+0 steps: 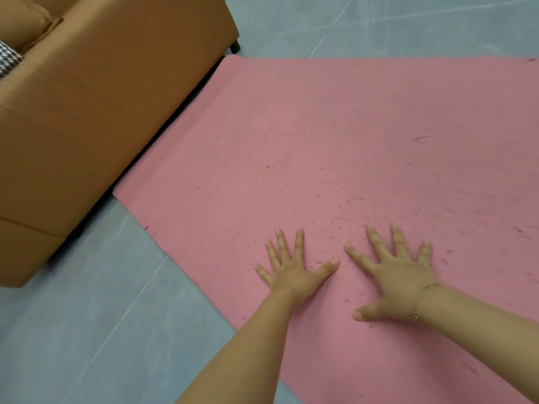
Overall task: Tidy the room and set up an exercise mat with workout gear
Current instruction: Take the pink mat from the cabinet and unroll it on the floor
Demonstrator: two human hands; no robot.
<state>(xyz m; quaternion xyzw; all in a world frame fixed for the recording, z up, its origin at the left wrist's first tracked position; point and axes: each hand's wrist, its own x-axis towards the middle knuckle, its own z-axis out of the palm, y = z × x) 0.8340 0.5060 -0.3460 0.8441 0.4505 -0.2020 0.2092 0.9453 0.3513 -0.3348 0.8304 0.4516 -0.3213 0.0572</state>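
A pink exercise mat lies unrolled on the grey floor, its surface scuffed and faintly rippled, its far short edge slightly curled beside the sofa. My left hand rests flat on the mat with fingers spread and holds nothing. My right hand, with a thin bracelet at the wrist, lies flat just to its right, fingers also spread. Both palms press on the mat's near part. No workout gear is in view.
A brown sofa fills the upper left, its side nearly touching the mat's far edge. A black-and-white patterned cushion shows at the left border. Grey tiled floor surrounds the mat on the left and at the top.
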